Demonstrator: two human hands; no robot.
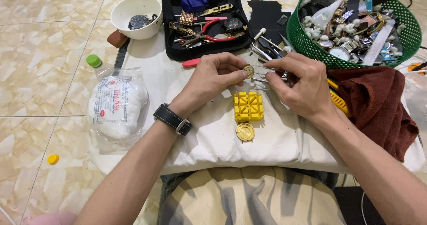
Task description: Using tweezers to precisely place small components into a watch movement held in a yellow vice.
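Note:
My left hand (212, 77), with a black watch on its wrist, pinches a small round gold watch part (248, 70) between thumb and fingers. My right hand (299, 83) grips metal tweezers (259, 79) whose tips point left, just beside that part. Below both hands a yellow square watch holder block (248, 106) rests on a white cloth (213, 140), and a round gold watch case (245, 131) lies just in front of the block.
A green basket (307, 47) of watches and cotton stands at the back right. An open black tool case (204, 24) and a white bowl (124, 11) sit behind. A bag of cotton (116, 107) lies left, a brown cloth (378, 105) right.

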